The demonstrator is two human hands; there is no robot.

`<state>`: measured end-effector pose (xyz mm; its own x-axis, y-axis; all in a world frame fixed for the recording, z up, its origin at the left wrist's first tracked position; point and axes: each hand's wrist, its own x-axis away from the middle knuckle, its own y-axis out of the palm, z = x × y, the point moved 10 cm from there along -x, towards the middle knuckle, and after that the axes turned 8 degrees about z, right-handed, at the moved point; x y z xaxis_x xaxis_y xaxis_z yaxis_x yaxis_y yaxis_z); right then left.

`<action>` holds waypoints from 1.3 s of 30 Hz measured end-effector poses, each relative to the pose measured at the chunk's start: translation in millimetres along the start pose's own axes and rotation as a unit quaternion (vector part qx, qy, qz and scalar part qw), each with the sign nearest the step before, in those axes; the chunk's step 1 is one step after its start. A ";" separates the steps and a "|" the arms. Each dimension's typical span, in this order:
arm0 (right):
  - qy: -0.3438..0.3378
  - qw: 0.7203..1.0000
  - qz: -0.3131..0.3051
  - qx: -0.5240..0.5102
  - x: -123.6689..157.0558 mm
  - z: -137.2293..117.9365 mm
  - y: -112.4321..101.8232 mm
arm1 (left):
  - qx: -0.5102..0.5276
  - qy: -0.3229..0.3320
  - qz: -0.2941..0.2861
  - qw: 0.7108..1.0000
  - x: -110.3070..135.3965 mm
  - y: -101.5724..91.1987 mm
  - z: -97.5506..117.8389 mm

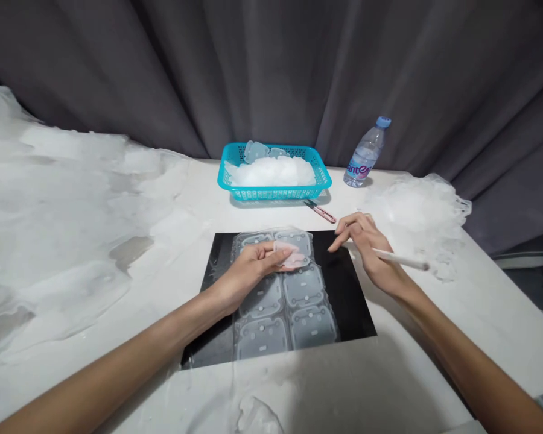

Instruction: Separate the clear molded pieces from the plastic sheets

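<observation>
My left hand (248, 265) is closed on a thin translucent rounded-square piece (300, 244), pinched by its left side, with fingers showing through it. The piece is held over a clear moulded sheet (310, 325) made up of several similar rounded squares with small holes and slots. That sheet lies on a black mat (350, 307). Above the mat's right edge, my right hand (371, 247) holds a slim white pen-like stick (402, 259) against the palm, its darker end pointing right. The index finger reaches out towards the mat and touches nothing I can see.
Behind the mat, a turquoise basket (276, 193) holds white and translucent pieces. Pink-handled thread snips (320, 212) lie before it, and a water bottle (366, 157) stands to its right. Translucent sheets (63, 223) are heaped on the left; a clear scrap pile (416, 202) sits at right.
</observation>
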<state>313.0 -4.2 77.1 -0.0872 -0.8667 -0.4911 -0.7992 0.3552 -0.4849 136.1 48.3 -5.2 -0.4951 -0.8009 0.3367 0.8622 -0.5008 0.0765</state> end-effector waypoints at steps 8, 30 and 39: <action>0.065 0.990 -0.123 -0.032 22.8 14.1 57.9 | 0.018 0.017 -0.019 1.000 0.1 -1.0 2.7; 0.009 0.995 -0.027 0.096 10.2 22.8 47.7 | 0.045 -0.028 -0.052 0.997 5.4 11.2 1.9; 0.128 0.973 -0.113 -0.153 12.2 27.8 47.3 | 0.025 -0.008 -0.045 0.999 -1.1 2.7 1.5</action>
<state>290.6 11.7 28.1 -0.0023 -0.9833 -0.1818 -0.9517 0.0580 -0.3016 139.2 48.3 -3.9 -0.5688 -0.7484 0.3412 0.8192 -0.5525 0.1536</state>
